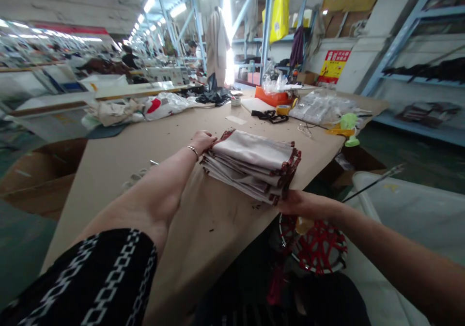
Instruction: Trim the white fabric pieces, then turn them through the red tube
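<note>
A stack of folded light-grey cloth pieces [250,149] with dark red-brown patterned edges lies on the brown-covered table [181,248]. My left hand [204,142], with a bangle at the wrist, is closed on the stack's far left corner. At the near right corner, my right hand [296,203] grips the patterned edges from the side; its fingertips are partly hidden by the cloth. The layers are uneven, and their edges fan out toward the front.
Beyond the stack are black straps [271,116], a tape roll [283,109], an orange box [274,96] and clear plastic bags [321,107]. A red-and-white round stool [319,246] stands below the table's right edge, beside a white bin [417,209]. A cardboard box [43,176] is at left.
</note>
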Demonstrator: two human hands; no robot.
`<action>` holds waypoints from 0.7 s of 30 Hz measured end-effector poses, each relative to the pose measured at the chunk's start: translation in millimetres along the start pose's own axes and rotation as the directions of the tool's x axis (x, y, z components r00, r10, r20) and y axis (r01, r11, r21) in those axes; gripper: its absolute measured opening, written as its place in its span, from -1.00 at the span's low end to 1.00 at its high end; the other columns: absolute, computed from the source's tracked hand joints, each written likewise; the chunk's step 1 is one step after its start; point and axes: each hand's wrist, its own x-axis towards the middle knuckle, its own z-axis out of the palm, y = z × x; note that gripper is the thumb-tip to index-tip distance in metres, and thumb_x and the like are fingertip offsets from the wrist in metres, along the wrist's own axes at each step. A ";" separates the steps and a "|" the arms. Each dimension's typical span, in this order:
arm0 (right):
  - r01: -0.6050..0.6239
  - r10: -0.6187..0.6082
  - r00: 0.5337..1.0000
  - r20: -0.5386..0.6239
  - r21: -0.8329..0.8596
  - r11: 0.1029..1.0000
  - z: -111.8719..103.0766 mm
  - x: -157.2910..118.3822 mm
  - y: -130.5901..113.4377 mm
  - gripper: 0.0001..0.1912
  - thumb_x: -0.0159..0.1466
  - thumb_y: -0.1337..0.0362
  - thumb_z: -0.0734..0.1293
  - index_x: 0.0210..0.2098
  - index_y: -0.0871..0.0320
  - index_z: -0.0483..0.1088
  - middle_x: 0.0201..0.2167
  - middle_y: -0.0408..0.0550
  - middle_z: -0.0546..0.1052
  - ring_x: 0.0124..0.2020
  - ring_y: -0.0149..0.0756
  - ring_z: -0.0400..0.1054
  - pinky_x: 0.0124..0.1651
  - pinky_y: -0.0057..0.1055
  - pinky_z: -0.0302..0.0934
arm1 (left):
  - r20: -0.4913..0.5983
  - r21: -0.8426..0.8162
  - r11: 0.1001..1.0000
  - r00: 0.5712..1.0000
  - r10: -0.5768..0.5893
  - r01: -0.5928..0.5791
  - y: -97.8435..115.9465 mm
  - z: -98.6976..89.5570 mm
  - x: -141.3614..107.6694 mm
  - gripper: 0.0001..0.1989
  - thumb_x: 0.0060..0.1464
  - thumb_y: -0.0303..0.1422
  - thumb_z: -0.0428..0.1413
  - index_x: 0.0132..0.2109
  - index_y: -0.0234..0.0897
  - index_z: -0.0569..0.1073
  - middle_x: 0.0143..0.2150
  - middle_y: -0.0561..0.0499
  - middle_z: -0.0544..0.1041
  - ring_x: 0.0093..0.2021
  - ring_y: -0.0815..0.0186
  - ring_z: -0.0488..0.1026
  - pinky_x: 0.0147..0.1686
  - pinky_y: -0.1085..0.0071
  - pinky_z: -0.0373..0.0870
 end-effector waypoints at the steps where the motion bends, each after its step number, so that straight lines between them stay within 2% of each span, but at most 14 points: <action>1: -0.024 0.030 0.997 0.076 -0.076 0.997 -0.9 -9.1 -2.2 -0.52 0.14 0.23 0.41 0.07 0.12 0.39 -0.05 -0.02 0.55 -0.04 -0.20 0.44 0.00 -0.32 0.33 | -0.016 0.043 0.998 0.999 0.038 -0.037 8.0 -4.7 0.5 -0.95 -0.12 -0.49 0.21 -0.43 -0.39 0.47 -0.38 -0.15 0.56 -0.15 0.11 0.46 -0.07 0.24 0.33; 2: -0.053 0.068 0.992 0.108 -0.142 0.988 -3.1 -18.0 -4.0 -0.54 0.18 0.21 0.37 0.07 0.12 0.39 -0.05 -0.01 0.55 -0.07 -0.20 0.45 -0.04 -0.33 0.35 | -0.023 0.084 0.993 0.997 0.080 -0.078 16.7 -8.1 -1.9 -0.94 -0.05 -0.46 0.17 -0.39 -0.42 0.49 -0.34 -0.17 0.57 -0.13 0.13 0.44 -0.06 0.24 0.31; 4: -0.071 0.091 0.994 0.062 -0.275 0.959 -9.8 -35.5 -6.0 -0.65 0.24 0.18 0.31 -0.01 0.13 0.45 -0.13 -0.02 0.58 -0.16 -0.21 0.47 -0.14 -0.35 0.36 | -0.020 0.141 0.977 0.986 0.165 -0.161 35.5 -8.7 -18.1 -0.85 0.04 -0.42 0.11 -0.30 -0.45 0.51 -0.25 -0.16 0.57 -0.12 0.17 0.43 -0.04 0.27 0.29; 6: -0.016 -0.017 0.996 -0.083 -0.384 0.923 -17.7 -52.5 -6.3 -0.71 0.28 0.14 0.26 -0.14 0.15 0.50 -0.24 -0.05 0.59 -0.23 -0.21 0.47 -0.16 -0.35 0.35 | 0.040 0.177 0.945 0.961 0.273 -0.275 54.4 1.2 -51.3 -0.81 0.06 -0.38 0.11 -0.23 -0.42 0.54 -0.23 -0.10 0.58 -0.13 0.21 0.43 -0.03 0.31 0.28; 7: 0.012 -0.093 0.980 -0.178 -0.409 0.913 -21.5 -60.5 -6.1 -0.70 0.28 0.11 0.25 -0.18 0.15 0.50 -0.26 -0.05 0.59 -0.24 -0.21 0.47 -0.15 -0.34 0.34 | 0.090 0.182 0.924 0.942 0.324 -0.335 63.2 9.7 -73.3 -0.82 0.03 -0.35 0.14 -0.24 -0.37 0.55 -0.25 -0.07 0.58 -0.17 0.23 0.44 -0.04 0.32 0.29; 9: 0.061 -0.224 0.905 -0.360 -0.412 0.909 -27.4 -74.3 -6.0 -0.68 0.27 0.08 0.25 -0.16 0.15 0.48 -0.24 -0.04 0.59 -0.18 -0.17 0.47 -0.10 -0.31 0.33 | 0.280 0.174 0.798 0.806 0.521 -0.577 78.4 31.4 -121.7 -0.77 0.02 -0.27 0.17 -0.20 -0.29 0.57 -0.23 -0.09 0.57 -0.17 0.18 0.44 -0.01 0.26 0.29; 10: 0.075 -0.265 0.863 -0.429 -0.410 0.909 -29.0 -79.9 -6.1 -0.67 0.27 0.07 0.26 -0.14 0.15 0.47 -0.21 -0.03 0.59 -0.15 -0.16 0.47 -0.08 -0.30 0.32 | 0.332 0.151 0.752 0.749 0.573 -0.642 84.8 43.3 -144.8 -0.75 0.00 -0.24 0.20 -0.19 -0.27 0.57 -0.20 -0.11 0.56 -0.16 0.15 0.45 -0.01 0.23 0.29; 12: 0.086 -0.315 0.800 -0.510 -0.422 0.902 -28.9 -88.2 -6.7 -0.67 0.25 0.08 0.26 -0.14 0.14 0.47 -0.22 -0.02 0.59 -0.16 -0.15 0.46 -0.09 -0.29 0.31 | 0.387 0.180 0.690 0.695 0.606 -0.701 95.3 66.1 -180.9 -0.75 -0.02 -0.21 0.20 -0.21 -0.25 0.57 -0.19 -0.15 0.55 -0.10 0.05 0.43 0.03 0.15 0.27; 13: 0.085 -0.328 0.783 -0.528 -0.431 0.898 -27.2 -91.3 -7.2 -0.68 0.24 0.08 0.26 -0.16 0.14 0.48 -0.24 -0.02 0.59 -0.19 -0.16 0.46 -0.12 -0.29 0.31 | 0.400 0.232 0.675 0.702 0.590 -0.700 99.5 75.9 -192.1 -0.77 -0.01 -0.23 0.19 -0.24 -0.27 0.57 -0.18 -0.17 0.55 -0.07 -0.01 0.42 0.05 0.10 0.24; 15: 0.088 -0.339 0.771 -0.539 -0.436 0.895 -21.9 -96.3 -7.6 -0.69 0.21 0.10 0.26 -0.19 0.14 0.48 -0.29 -0.04 0.59 -0.26 -0.18 0.46 -0.19 -0.31 0.31 | 0.417 0.386 0.651 0.753 0.509 -0.653 104.8 90.5 -200.3 -0.82 0.01 -0.30 0.15 -0.28 -0.30 0.56 -0.16 -0.22 0.54 -0.02 -0.08 0.39 0.07 0.05 0.20; 18: 0.117 -0.343 0.772 -0.535 -0.412 0.904 -14.9 -104.2 -4.1 -0.71 0.19 0.12 0.27 -0.21 0.14 0.48 -0.34 -0.07 0.58 -0.33 -0.23 0.45 -0.27 -0.36 0.31 | 0.430 0.579 0.614 0.841 0.330 -0.537 100.3 100.3 -187.9 -0.82 0.00 -0.42 0.08 -0.27 -0.35 0.56 -0.16 -0.27 0.54 -0.02 -0.10 0.40 0.03 0.06 0.22; 21: 0.114 -0.335 0.760 -0.557 -0.393 0.913 -13.8 -113.8 8.4 -0.71 0.19 0.13 0.28 -0.20 0.14 0.48 -0.33 -0.07 0.58 -0.34 -0.25 0.45 -0.25 -0.35 0.31 | 0.409 0.617 0.616 0.868 0.280 -0.490 80.2 101.3 -169.9 -0.79 -0.06 -0.43 0.10 -0.24 -0.33 0.56 -0.08 -0.28 0.51 0.04 -0.13 0.36 0.03 0.06 0.20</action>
